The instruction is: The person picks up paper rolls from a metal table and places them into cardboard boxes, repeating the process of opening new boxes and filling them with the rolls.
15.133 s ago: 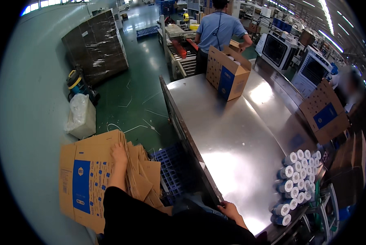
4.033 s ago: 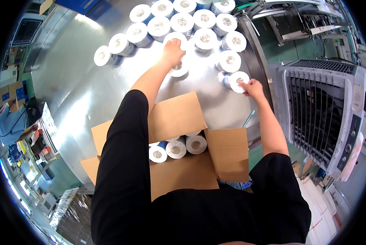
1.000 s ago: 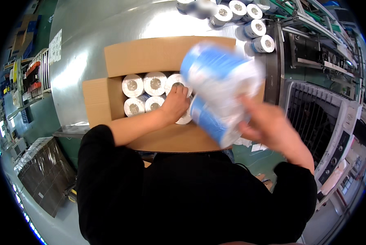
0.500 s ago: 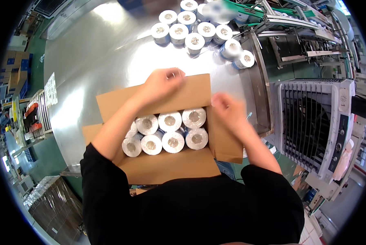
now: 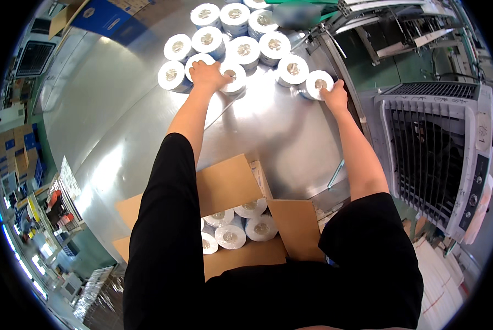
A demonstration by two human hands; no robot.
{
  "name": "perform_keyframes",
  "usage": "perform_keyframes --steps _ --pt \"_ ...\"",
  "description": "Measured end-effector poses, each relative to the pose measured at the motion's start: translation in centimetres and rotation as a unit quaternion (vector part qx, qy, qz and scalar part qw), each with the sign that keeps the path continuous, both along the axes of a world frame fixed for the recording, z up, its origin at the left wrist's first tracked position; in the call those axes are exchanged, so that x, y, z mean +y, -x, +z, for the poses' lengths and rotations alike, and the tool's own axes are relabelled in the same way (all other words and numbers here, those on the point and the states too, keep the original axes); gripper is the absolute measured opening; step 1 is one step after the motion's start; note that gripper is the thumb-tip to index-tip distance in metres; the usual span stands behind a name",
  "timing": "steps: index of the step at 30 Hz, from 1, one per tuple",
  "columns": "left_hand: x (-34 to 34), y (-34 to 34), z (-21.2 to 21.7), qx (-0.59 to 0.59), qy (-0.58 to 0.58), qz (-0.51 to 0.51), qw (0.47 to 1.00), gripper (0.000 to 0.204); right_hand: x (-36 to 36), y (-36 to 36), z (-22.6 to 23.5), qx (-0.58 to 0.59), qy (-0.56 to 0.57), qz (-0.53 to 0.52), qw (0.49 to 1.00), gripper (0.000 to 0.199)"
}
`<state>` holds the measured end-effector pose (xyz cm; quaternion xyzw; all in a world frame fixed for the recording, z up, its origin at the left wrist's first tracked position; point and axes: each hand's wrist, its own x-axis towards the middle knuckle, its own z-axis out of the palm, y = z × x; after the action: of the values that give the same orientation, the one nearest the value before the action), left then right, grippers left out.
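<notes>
The left hand lies with its fingers spread over the tops of two white rolls in the cluster of rolls at twelve o'clock on the steel desk; whether they actually grip I cannot tell. The right hand has its fingers curled around the outermost roll at one o'clock. At six o'clock the open cardboard box holds a few packed rolls.

That outermost roll stands near the desk's right edge, so a loose hold could tip it off. Lifting two rolls under one spread hand may drop one.

Half a second earlier both hands were at the box flaps; now both arms are stretched out to the cluster.
</notes>
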<state>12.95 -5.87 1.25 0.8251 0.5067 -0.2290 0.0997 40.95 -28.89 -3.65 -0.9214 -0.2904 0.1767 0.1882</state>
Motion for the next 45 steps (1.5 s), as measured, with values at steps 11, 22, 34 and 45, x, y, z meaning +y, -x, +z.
perform_keyframes --steps 11,22,34,45 --pt "-0.5 9.6 10.5 -0.385 -0.001 0.029 0.923 0.043 1.1 5.1 2.6 0.036 -0.008 0.329 0.944 0.08" --pt "-22.8 31.6 27.5 -0.483 0.258 0.431 0.717 0.032 1.7 5.9 4.0 0.077 0.065 0.374 0.922 0.073" --pt "-31.0 37.2 24.7 -0.108 0.027 -0.141 0.984 0.037 -7.8 23.2 35.1 0.149 -0.188 0.429 0.871 0.068" --pt "-29.3 39.7 21.6 -0.186 0.086 -0.196 0.959 0.032 -11.6 43.8 21.4 0.26 0.08 0.633 0.725 0.067"
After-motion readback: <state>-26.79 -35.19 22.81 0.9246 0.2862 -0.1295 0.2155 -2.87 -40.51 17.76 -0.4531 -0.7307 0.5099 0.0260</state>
